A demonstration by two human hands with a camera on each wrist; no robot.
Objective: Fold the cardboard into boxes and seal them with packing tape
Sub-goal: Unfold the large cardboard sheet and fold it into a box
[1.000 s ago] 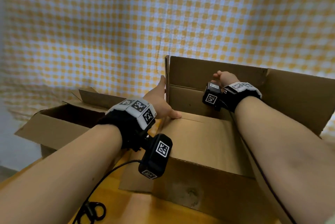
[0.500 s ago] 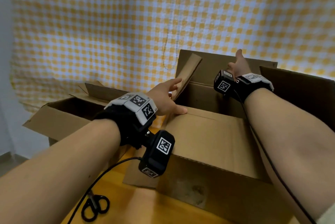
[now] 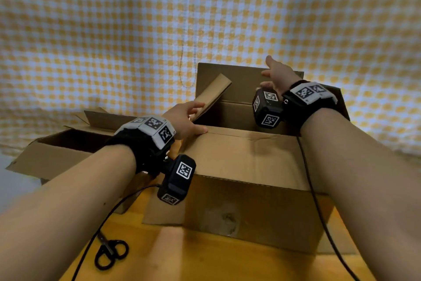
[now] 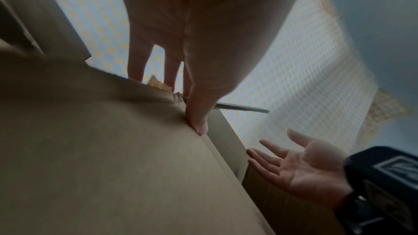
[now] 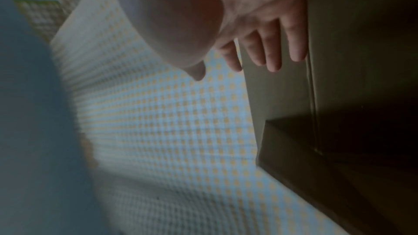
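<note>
A large cardboard box (image 3: 246, 203) stands on the wooden table (image 3: 205, 260), its near flap (image 3: 241, 155) folded flat over the opening. Its left side flap (image 3: 213, 95) leans inward. My left hand (image 3: 189, 116) has straight fingers against that flap's outer face, and the thumb (image 4: 199, 119) presses on the near flap's corner. The far flap (image 3: 230, 78) stands upright. My right hand (image 3: 275, 73) is open and empty, its straight fingers (image 5: 273, 54) reaching to that far flap's inner face. The right side flap (image 3: 342, 103) stands upright behind my right wrist.
A second cardboard box (image 3: 68, 144), open on top, sits to the left. Black scissors (image 3: 110, 254) lie on the table at the front left beside a black cable (image 3: 100, 223). A yellow checked cloth (image 3: 205, 18) hangs behind everything.
The left side flap has tipped from upright to leaning inward under my left hand. My right hand has risen out of the box, uncurled and reached to the far flap.
</note>
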